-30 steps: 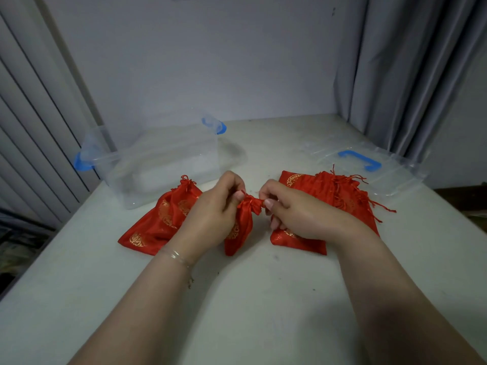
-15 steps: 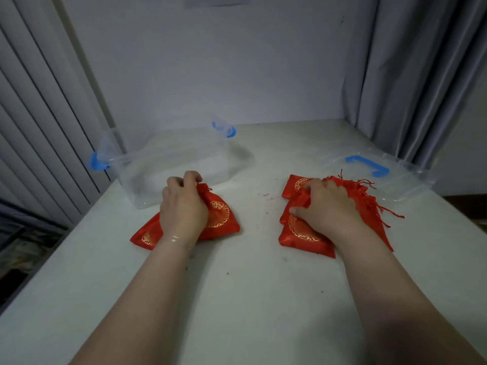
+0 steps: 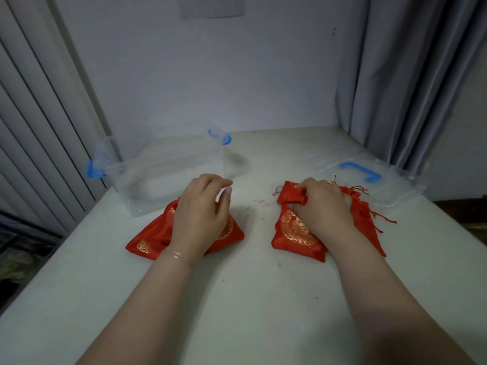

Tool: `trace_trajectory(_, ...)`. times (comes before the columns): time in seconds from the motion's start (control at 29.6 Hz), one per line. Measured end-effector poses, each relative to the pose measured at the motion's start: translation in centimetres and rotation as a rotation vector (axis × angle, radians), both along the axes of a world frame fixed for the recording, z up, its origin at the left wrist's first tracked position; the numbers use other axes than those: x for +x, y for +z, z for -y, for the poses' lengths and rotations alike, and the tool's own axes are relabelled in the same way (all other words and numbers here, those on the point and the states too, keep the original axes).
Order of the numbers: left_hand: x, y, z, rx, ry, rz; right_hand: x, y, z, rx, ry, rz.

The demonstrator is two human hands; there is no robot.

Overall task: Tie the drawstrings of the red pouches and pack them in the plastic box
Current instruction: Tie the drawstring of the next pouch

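Pale table, grey curtain

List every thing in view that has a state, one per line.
plastic box: open, lid off, no pouch visible inside.
lid: flat on the table, right of the box.
left pouches: on the table under the left hand.
right pouches: stacked; right hand pinches the top one.
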State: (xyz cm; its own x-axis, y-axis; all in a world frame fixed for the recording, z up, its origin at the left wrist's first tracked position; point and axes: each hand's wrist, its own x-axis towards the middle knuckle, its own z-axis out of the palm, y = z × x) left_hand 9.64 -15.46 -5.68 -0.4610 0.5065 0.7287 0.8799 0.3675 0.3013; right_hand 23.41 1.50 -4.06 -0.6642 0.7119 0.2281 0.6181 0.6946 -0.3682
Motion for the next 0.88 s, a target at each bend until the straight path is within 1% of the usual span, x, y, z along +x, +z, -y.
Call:
trace_trajectory(0.07, 0.4, 0.2, -0.1, 0.000, -0.075, 0.081, -0.2, 0.3, 0.5, 0.010, 0.173, -0.183)
trace_trajectory(0.14, 1.1, 0.2, -0.3, -0.030, -0.163, 0.240, -0.5, 0.5, 1.3, -0.073, 0.363, -0.326)
trace_trajectory(0.17, 1.5, 0.3, -0.4, -0.048, -0.219, 0.330, -0.5, 0.6, 1.7, -0.116, 0.441, -0.372)
trace_trajectory(0.24, 2.2, 0.1, -0.8, -0.053, -0.335, 0.493, -0.7, 0.4, 2.5, -0.155, 0.531, -0.415)
trace_trajectory(0.34, 3.1, 0.0, -1.4, 0.115, -0.417, 0.697, -0.8, 0.2, 3.4, -0.157, 0.570, -0.401)
trace_trajectory(0.44, 3.6, 0.6, -1.5, 0.251, -0.437, 0.828, -0.9, 0.2, 3.6, -0.164, 0.584, -0.396)
trace_trajectory(0.54, 4.0, 0.9, -1.6, 0.325, -0.462, 0.944, -0.7, 0.0, 3.4, -0.150, 0.550, -0.336)
trace_trajectory(0.64, 4.2, 1.1, -1.5, 0.355, -0.383, 1.029, -0.5, 0.1, 3.5, -0.136, 0.475, -0.300)
trace_trajectory(0.71, 3.8, 1.3, -1.3, 0.356, -0.342, 1.032, -0.3, 0.4, 3.5, -0.139, 0.416, -0.300)
trace_trajectory(0.74, 3.5, 1.3, -1.2, 0.328, -0.323, 0.983, -0.3, 0.5, 3.4, -0.140, 0.388, -0.303)
trace_trajectory(0.85, 2.6, 0.8, -0.8, 0.177, -0.173, 0.710, 0.0, 1.1, 2.9, -0.155, 0.299, -0.329)
trace_trajectory(0.88, 2.2, 0.7, -0.6, 0.162, -0.114, 0.646, 0.1, 1.2, 2.6, -0.155, 0.270, -0.338)
